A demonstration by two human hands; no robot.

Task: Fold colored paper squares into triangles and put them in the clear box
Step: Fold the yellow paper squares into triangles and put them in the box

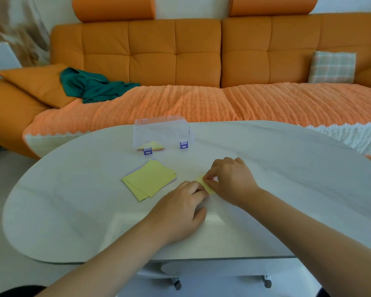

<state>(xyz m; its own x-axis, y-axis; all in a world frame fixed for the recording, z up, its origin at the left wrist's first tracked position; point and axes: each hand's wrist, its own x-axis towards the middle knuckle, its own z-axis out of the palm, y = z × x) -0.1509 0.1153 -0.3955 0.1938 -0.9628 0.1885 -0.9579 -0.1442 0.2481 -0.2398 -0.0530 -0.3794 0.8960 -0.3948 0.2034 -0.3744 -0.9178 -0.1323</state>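
Note:
A small yellow paper (pixel 204 182) lies on the white table (pixel 73 200), mostly hidden under both hands. My right hand (pixel 231 181) pinches its upper edge with fingertips. My left hand (pixel 180 209) lies palm down with its fingertips on the paper's near side. To the left sits a stack of yellow paper squares (pixel 149 182) with a purple sheet peeking out beneath. Farther back stands the clear box (pixel 162 131) with purple latches. Folded triangles (pixel 151 145), yellow and orange, rest inside it at the left.
An orange sofa (pixel 180 61) with a knitted orange throw runs behind the table. A green cloth (pixel 92 85) and a checked cushion (pixel 332 67) lie on it. The table's near edge is just below my forearms.

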